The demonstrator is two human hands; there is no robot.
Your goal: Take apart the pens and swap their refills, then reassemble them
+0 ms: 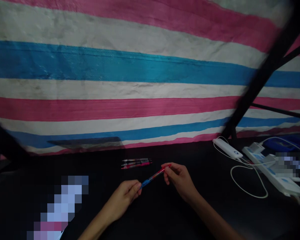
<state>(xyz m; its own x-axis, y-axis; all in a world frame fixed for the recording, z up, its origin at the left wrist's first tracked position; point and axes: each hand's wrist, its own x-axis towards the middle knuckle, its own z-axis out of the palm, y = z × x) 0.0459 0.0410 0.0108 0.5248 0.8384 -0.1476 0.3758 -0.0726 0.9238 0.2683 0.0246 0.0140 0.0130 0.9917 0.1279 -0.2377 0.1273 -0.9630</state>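
Observation:
A slim pen (pixel 153 176) with a clear barrel, a blue end and a red end is stretched between my two hands above the black tabletop. My left hand (pixel 128 194) pinches its blue end, lower and to the left. At the upper right, the fingers of my right hand (pixel 178 177) are closed on the red end. Just beyond lie several more pens (pixel 137 163) side by side, one with pink parts and one with dark parts. Neither hand touches them.
At right stand a white power strip (pixel 270 173) with plugs, a white device (pixel 227 148) and a looped white cable (pixel 250 195). A blurred-out item (pixel 62 203) lies at left. Behind hangs a striped sheet (pixel 130 110), crossed by a dark metal bar (pixel 262 80).

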